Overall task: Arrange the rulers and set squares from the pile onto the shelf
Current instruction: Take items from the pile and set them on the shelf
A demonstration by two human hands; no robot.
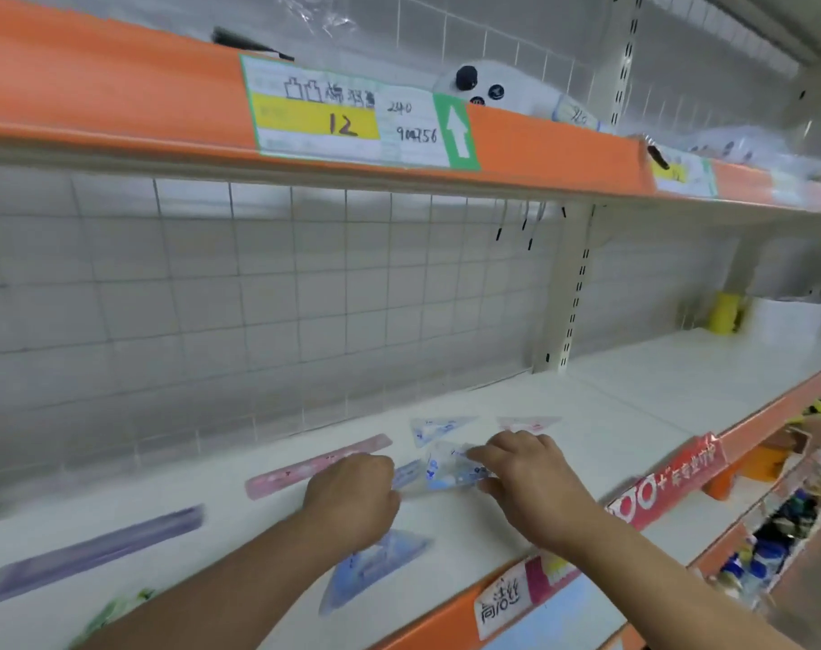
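Note:
On the white shelf (pixel 610 415) lie a purple ruler (pixel 94 553) at the left and a pink ruler (pixel 305 464) behind my left hand. A blue set square (pixel 375 567) lies near the front edge, partly under my left wrist. Two more set squares, one bluish (pixel 439 429) and one pinkish (pixel 528 423), lie further back. Both hands are on a clear packet of set squares (pixel 446 469) between them. My left hand (pixel 352 497) grips its left end with curled fingers. My right hand (pixel 523 471) pinches its right end. The picture is motion-blurred.
An orange-edged shelf (pixel 117 86) with a price label (pixel 352 117) hangs overhead. A wire grid backs the shelf. A red sign (pixel 671 480) and paper labels (pixel 507 602) sit on the front rail. A yellow object (pixel 725 313) stands far right. Goods fill lower shelves at right.

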